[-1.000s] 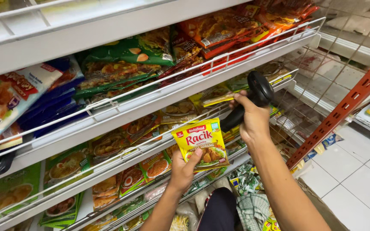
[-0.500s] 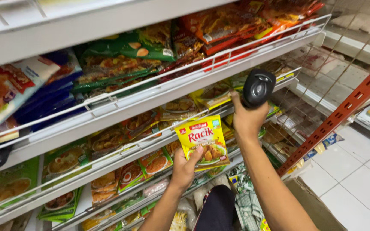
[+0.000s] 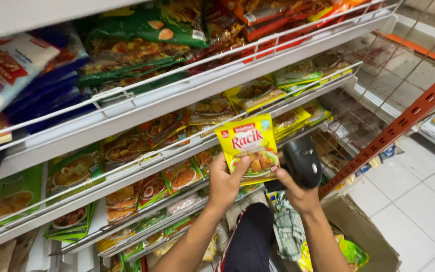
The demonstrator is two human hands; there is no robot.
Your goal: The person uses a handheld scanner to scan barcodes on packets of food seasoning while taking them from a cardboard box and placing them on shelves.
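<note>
My left hand (image 3: pixel 226 184) holds up a yellow seasoning packet (image 3: pixel 248 147) with a picture of fried food on it, in front of the middle shelf. My right hand (image 3: pixel 298 189) grips a black handheld scanner (image 3: pixel 302 161) just right of the packet, and one of its fingers touches the packet's lower right edge.
White wire-fronted shelves (image 3: pixel 187 95) slope across the view, stocked with green, yellow, orange and red food packets. A red shelf upright (image 3: pixel 404 123) slants at the right. A brown cardboard box (image 3: pixel 366 236) sits low on the white tiled floor (image 3: pixel 424 196).
My right hand lowered the scanner from up by the shelf to beside the packet. The left hand kept hold of the packet.
</note>
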